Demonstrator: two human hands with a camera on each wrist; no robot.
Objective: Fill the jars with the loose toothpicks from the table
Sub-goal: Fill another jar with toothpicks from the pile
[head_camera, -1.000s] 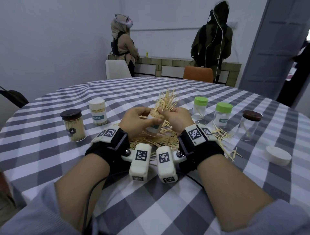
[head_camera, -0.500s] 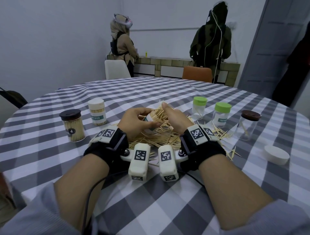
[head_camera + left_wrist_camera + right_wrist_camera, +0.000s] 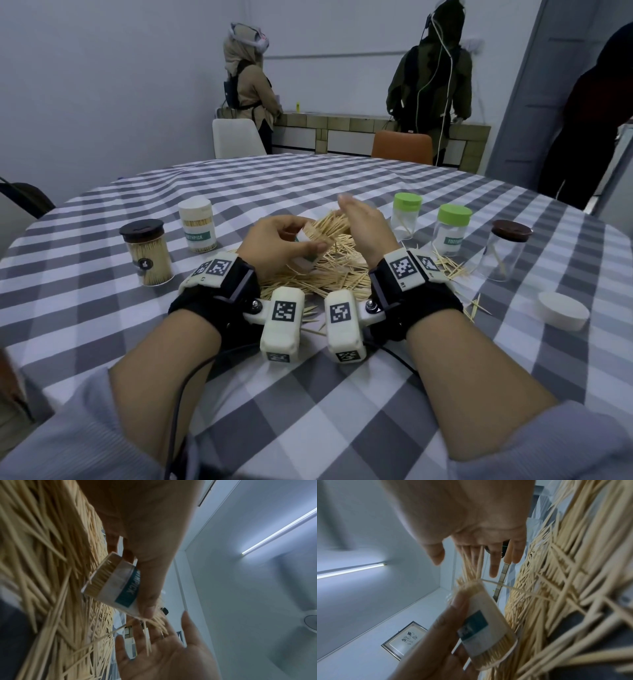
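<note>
Half the jar [image 3: 310, 251] is hidden inside the left hand [image 3: 274, 246] grasping it above the toothpick pile [image 3: 318, 277]; right hand [image 3: 363, 233], earlier at its mouth, now spreads released beside it.

Lidded jars [image 3: 406, 215] flank toothpick pile [image 3: 329, 274] both sides; bare cloth [image 3: 308, 185] behind pile.

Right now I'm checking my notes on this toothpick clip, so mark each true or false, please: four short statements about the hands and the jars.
1. The left hand holds a tilted jar with toothpicks sticking out. True.
2. The right hand grips a bundle of toothpicks. False: its fingers are straight and open.
3. Both green-lidded jars are packed full. False: they are nearly empty.
4. A loose white lid lies on the table. True.
</note>
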